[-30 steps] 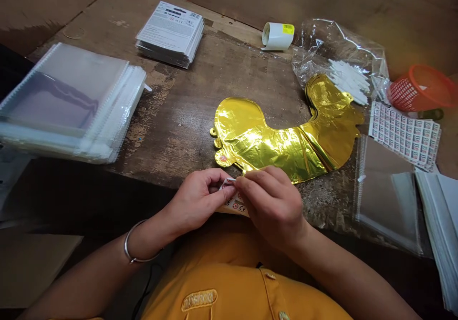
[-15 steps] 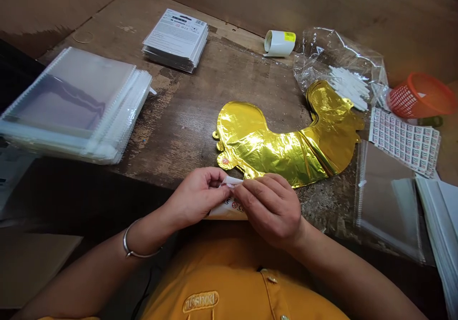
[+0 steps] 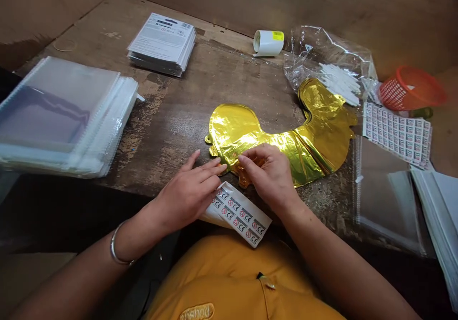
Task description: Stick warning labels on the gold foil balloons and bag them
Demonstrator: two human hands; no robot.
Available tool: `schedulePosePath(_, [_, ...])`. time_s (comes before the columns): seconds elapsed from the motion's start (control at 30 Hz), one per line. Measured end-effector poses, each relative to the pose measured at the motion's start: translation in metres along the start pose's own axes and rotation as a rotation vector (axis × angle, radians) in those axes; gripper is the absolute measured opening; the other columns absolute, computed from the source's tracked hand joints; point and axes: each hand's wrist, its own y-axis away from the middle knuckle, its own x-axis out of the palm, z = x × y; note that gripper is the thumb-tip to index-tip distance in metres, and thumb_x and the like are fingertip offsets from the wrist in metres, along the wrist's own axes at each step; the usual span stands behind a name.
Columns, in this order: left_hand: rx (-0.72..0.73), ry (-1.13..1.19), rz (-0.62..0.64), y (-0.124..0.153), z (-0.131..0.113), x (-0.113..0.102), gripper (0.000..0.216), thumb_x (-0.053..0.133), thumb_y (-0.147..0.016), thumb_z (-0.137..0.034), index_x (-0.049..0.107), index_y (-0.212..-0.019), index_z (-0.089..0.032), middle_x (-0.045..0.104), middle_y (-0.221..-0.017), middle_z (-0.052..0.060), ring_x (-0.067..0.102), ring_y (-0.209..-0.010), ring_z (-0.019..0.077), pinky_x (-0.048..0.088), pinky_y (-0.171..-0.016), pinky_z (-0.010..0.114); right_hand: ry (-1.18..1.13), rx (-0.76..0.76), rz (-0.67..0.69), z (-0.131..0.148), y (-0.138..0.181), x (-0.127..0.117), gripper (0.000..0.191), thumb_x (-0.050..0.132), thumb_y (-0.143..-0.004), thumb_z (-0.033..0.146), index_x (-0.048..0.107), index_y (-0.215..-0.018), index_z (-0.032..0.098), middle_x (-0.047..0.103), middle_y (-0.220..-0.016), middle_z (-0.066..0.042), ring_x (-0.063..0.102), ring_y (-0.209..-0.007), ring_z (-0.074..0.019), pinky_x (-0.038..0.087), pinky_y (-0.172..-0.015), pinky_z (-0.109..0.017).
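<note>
A stack of gold foil balloons [image 3: 279, 143] lies fanned out on the worn wooden table [image 3: 222, 77]. My left hand [image 3: 189, 191] lies flat with its fingers stretched out, fingertips on the balloon's near edge and palm over a strip of small warning stickers [image 3: 243, 215]. My right hand [image 3: 270, 174] is curled, its fingertips pinched on the balloon's lower tab; whether a sticker is under them is hidden.
A pile of clear sleeves [image 3: 64, 115] lies at the left, printed cards [image 3: 162, 43] at the back, a label roll [image 3: 267, 42] and a clear bag of white pieces [image 3: 332, 72] behind the balloons. A sticker sheet [image 3: 397, 129], orange basket [image 3: 411, 88] and more sleeves [image 3: 386, 196] are right.
Both hands moved forward from the sticker strip to the balloon's edge. The left hand went from a pinch to flat. The sticker strip now lies exposed at the table's near edge.
</note>
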Motion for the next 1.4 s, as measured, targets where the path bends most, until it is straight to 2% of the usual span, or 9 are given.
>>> schedulePosePath(0.17, [-0.012,0.006,-0.015,0.001,-0.002,0.002,0.010,0.049,-0.092,-0.016,0.059,-0.090,-0.016,0.066,-0.126,0.008,0.055,-0.125,0.0216,0.015,-0.119,0.048,0.002,0.039,0.036,0.000,-0.002,0.004,0.021,0.060,-0.083,0.034,0.066,-0.072,0.018,0.065,-0.077,-0.006,0.057,-0.073,-0.0168,0.045,-0.068,-0.033])
schedulePosePath(0.47, [-0.026,0.016,0.012,0.002,-0.002,0.001,0.011,0.050,-0.089,-0.013,0.060,-0.094,-0.016,0.063,-0.129,0.009,0.052,-0.128,0.0222,0.014,-0.119,0.050,0.062,-0.011,0.092,0.002,-0.007,0.012,0.022,0.059,-0.084,0.032,0.063,-0.068,0.017,0.062,-0.068,-0.004,0.056,-0.065,-0.0150,0.044,-0.061,-0.031])
schedulePosePath(0.8, [-0.034,0.044,0.010,0.002,-0.002,0.000,0.012,0.049,-0.090,-0.013,0.060,-0.093,-0.016,0.063,-0.129,0.010,0.052,-0.128,0.0231,0.016,-0.118,0.052,0.059,-0.088,0.089,0.007,-0.009,0.008,0.020,0.060,-0.083,0.031,0.064,-0.069,0.018,0.063,-0.070,-0.004,0.056,-0.068,-0.0148,0.045,-0.060,-0.030])
schedulePosePath(1.07, [-0.031,0.035,0.006,0.003,-0.002,0.000,0.012,0.048,-0.092,-0.017,0.060,-0.093,-0.016,0.063,-0.129,0.010,0.053,-0.127,0.0225,0.015,-0.119,0.052,0.251,-0.090,0.140,0.008,-0.016,0.010,0.023,0.062,-0.081,0.026,0.063,-0.060,0.018,0.062,-0.067,-0.003,0.053,-0.068,-0.0155,0.041,-0.069,-0.033])
schedulePosePath(1.2, [-0.030,0.050,0.011,0.003,-0.001,0.000,0.013,0.048,-0.091,-0.015,0.061,-0.095,-0.017,0.064,-0.128,0.010,0.054,-0.126,0.0231,0.014,-0.118,0.053,0.315,-0.078,0.154,0.010,-0.015,0.012,0.020,0.063,-0.080,0.029,0.061,-0.063,0.018,0.061,-0.069,-0.003,0.050,-0.067,-0.0158,0.039,-0.065,-0.031])
schedulePosePath(1.27, [-0.030,0.053,0.003,0.002,-0.001,0.000,0.013,0.049,-0.090,-0.015,0.061,-0.096,-0.016,0.064,-0.127,0.010,0.055,-0.125,0.0235,0.013,-0.118,0.054,0.382,-0.105,0.087,0.009,-0.013,0.010,0.013,0.065,-0.079,0.030,0.061,-0.074,0.019,0.062,-0.074,-0.004,0.050,-0.069,-0.0171,0.039,-0.064,-0.031])
schedulePosePath(1.33, [-0.035,0.056,-0.011,0.002,-0.001,0.001,0.013,0.050,-0.090,-0.014,0.061,-0.096,-0.016,0.065,-0.126,0.010,0.056,-0.123,0.0238,0.014,-0.118,0.054,0.491,-0.162,-0.054,0.006,-0.009,0.008,0.007,0.062,-0.080,0.024,0.060,-0.084,0.018,0.062,-0.080,-0.007,0.050,-0.073,-0.0197,0.040,-0.066,-0.033])
schedulePosePath(1.4, [-0.040,0.067,-0.021,0.002,-0.001,0.001,0.013,0.049,-0.090,-0.014,0.061,-0.095,-0.016,0.066,-0.124,0.010,0.057,-0.122,0.0240,0.017,-0.117,0.055,0.560,-0.283,-0.152,0.004,-0.001,0.005,0.009,0.055,-0.083,0.016,0.061,-0.089,0.017,0.062,-0.087,-0.010,0.052,-0.080,-0.0226,0.043,-0.070,-0.037])
